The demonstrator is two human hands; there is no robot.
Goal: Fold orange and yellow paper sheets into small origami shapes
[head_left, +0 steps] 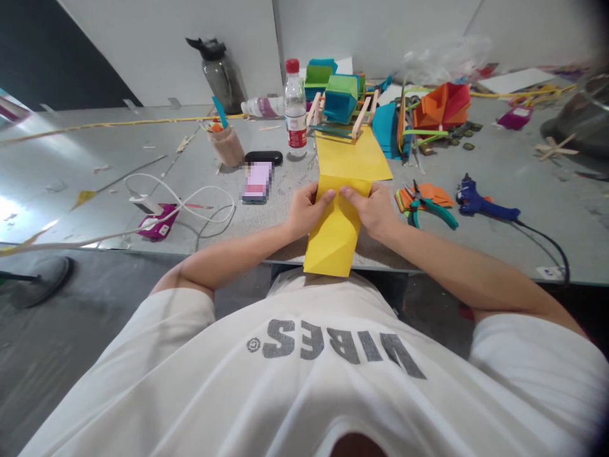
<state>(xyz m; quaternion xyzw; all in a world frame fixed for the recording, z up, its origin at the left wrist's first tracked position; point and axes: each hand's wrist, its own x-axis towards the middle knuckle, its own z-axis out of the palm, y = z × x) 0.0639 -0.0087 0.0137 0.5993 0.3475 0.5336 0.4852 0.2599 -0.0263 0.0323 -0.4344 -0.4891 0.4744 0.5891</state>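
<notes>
Between my two hands is a long folded piece of yellow paper (335, 238), its near end hanging past the table's front edge. My left hand (307, 208) grips its left side, thumb on top and fingers hidden beneath. On the right side, my right hand (373, 208) pinches it the same way, with the thumb pressed near the upper fold. Just beyond lies a flat sheet of yellow paper (354, 155). Resting at that sheet's far end is a model of wooden sticks with blue and green folded-paper boxes (341, 98).
Right of my hands are teal-handled pliers (431, 209) on orange paper pieces (440, 193) and a blue glue gun (485, 200) with a cord. Leftward are a phone (257, 182), a red-capped bottle (295, 117), a stick holder (226, 147) and a purple power strip (158, 222) with cables.
</notes>
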